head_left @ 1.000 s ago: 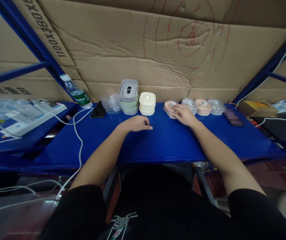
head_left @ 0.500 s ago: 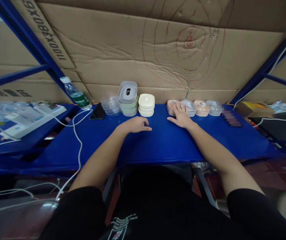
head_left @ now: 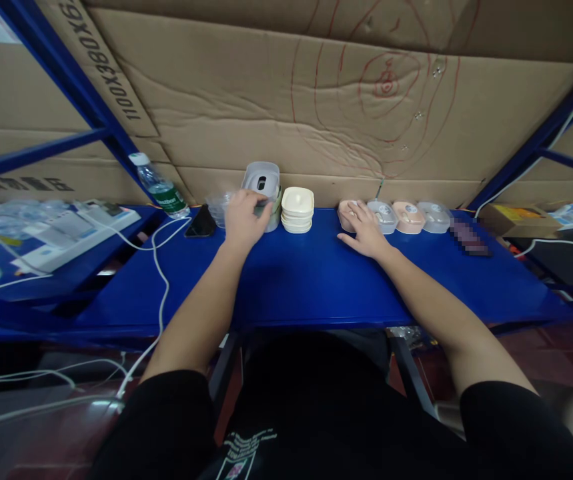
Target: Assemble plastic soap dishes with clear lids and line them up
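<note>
My left hand (head_left: 246, 217) is raised in front of the stack of grey and green plastic containers (head_left: 262, 177), thumb and fingers apart. It hides part of that stack and of the clear plastic tubs (head_left: 217, 208) to its left; whether it touches them I cannot tell. My right hand (head_left: 365, 230) lies with spread fingers on the leftmost pink lidded box (head_left: 347, 208). Right of it, in a row, stand a grey box (head_left: 384, 217), another pink box (head_left: 409, 218) and another grey box (head_left: 434, 217). A stack of cream containers (head_left: 297, 210) stands between my hands.
A water bottle (head_left: 163, 192) leans at the back left near a dark phone-like object (head_left: 201, 222). A white cable (head_left: 163, 280) crosses the left part of the blue table (head_left: 306, 287). Cardboard (head_left: 226, 93) walls the back; a blurred-out item (head_left: 470, 238) lies at right.
My left hand has moved up and forward from the table front to the grey and green stack, its fingers opening. My right hand has flattened out over the leftmost pink box.
</note>
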Demonstrator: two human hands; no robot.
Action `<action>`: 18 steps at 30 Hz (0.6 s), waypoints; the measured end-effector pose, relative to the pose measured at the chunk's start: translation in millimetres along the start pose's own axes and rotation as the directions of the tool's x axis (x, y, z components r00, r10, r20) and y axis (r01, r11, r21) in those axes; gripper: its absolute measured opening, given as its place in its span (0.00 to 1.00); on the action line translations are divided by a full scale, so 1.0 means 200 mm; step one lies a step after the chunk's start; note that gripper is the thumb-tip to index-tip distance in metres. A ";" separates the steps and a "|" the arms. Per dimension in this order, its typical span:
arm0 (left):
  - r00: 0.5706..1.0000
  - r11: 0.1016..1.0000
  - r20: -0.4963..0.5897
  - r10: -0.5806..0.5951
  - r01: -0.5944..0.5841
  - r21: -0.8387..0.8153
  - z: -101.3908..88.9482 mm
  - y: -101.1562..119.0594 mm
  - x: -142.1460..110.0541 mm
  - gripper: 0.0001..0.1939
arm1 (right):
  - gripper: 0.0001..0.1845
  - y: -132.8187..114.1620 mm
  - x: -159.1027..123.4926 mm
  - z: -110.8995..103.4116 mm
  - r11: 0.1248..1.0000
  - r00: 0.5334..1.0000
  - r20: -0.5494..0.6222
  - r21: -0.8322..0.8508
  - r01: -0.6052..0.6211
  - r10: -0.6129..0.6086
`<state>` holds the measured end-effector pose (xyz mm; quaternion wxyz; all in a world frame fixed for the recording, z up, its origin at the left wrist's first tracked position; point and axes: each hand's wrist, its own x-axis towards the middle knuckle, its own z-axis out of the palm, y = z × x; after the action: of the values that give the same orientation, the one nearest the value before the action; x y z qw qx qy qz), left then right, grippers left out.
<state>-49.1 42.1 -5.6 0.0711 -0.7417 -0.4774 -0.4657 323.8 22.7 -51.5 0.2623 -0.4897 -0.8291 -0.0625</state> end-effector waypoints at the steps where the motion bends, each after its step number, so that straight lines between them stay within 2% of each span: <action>1: 0.999 1.000 0.036 0.000 0.001 -0.014 0.01 0.01 -0.01 0.11 | 0.42 0.00 0.00 0.00 1.000 1.000 -0.003 0.000 0.004 -0.004; 4: 0.974 0.998 0.225 -0.007 0.022 -0.064 0.06 0.10 -0.05 0.20 | 0.40 -0.01 0.00 -0.01 1.000 1.000 -0.003 -0.008 0.019 -0.020; 6: 0.933 0.996 0.359 -0.034 0.063 -0.069 0.09 0.15 -0.06 0.27 | 0.39 -0.02 0.00 -0.01 1.000 1.000 0.003 -0.009 0.029 -0.029; 8: 0.897 0.993 0.435 -0.076 0.108 -0.050 0.11 0.17 -0.07 0.30 | 0.39 -0.02 0.00 -0.01 0.999 0.999 0.012 -0.004 0.032 -0.032; 10: 0.891 0.988 0.438 -0.118 0.148 -0.034 0.13 0.17 -0.06 0.27 | 0.39 -0.02 0.00 -0.01 0.999 0.999 0.024 0.006 0.036 -0.036; 13: 0.912 0.978 0.375 -0.165 0.202 -0.062 0.14 0.14 -0.04 0.19 | 0.39 -0.01 0.01 0.00 0.998 0.998 0.035 0.019 0.052 -0.052; 18: 0.929 0.975 0.334 -0.159 0.201 -0.095 0.16 0.13 -0.01 0.10 | 0.40 -0.01 0.01 0.01 0.997 0.997 0.036 0.026 0.066 -0.067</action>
<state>-10.4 44.7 -16.1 -0.0990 -0.7640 -0.5180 -0.3717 320.6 22.8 -51.6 0.2510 -0.4598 -0.8502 -0.0518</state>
